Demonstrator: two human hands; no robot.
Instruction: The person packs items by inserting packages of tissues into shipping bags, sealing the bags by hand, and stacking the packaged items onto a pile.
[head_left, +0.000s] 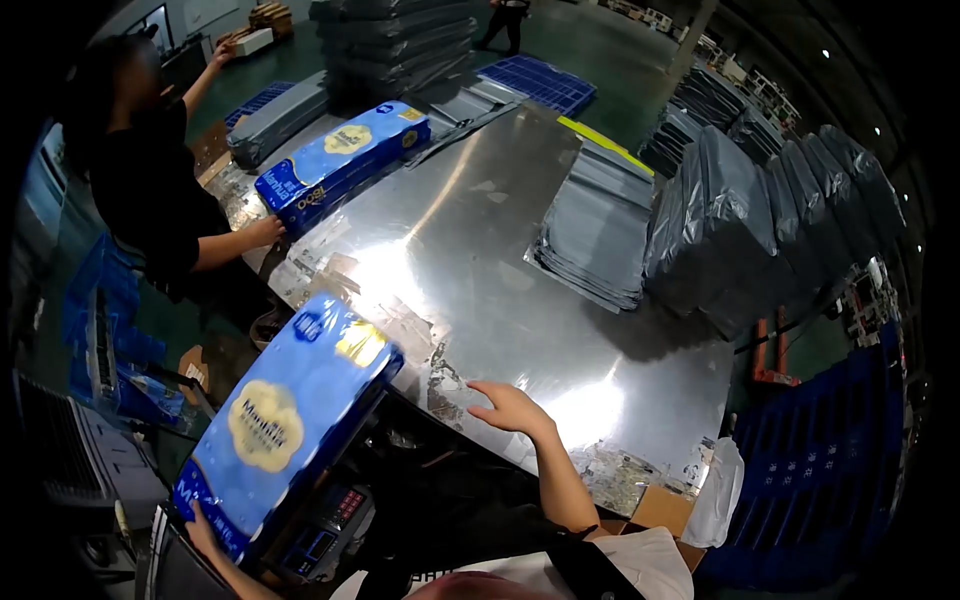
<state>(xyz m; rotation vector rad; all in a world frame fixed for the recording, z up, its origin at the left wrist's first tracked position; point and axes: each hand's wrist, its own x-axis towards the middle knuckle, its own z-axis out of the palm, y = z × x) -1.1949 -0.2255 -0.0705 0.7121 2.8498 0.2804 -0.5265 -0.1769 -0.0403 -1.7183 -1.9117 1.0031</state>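
A large blue pack of tissue paper (265, 425) with a cream label reading "Manhua" lies slanted at the lower left, at the table's near edge. My left hand (205, 532) grips its near lower corner; part of the fingers is hidden by the pack. Over the near edge of the metal table (480, 240), my right hand (508, 408) is open and empty, thumb and fingers apart. Beside and partly under the pack sits a device with a keypad and red marks (335, 515).
Across the table, a co-worker's hand (265, 232) touches a second blue tissue pack (345, 155). Flat grey plastic bags (598, 225) lie at the table's right, beside upright bundles of grey bags (715, 215). More grey bags (395, 50) are stacked behind. A cardboard box (662, 508) stands near my right elbow.
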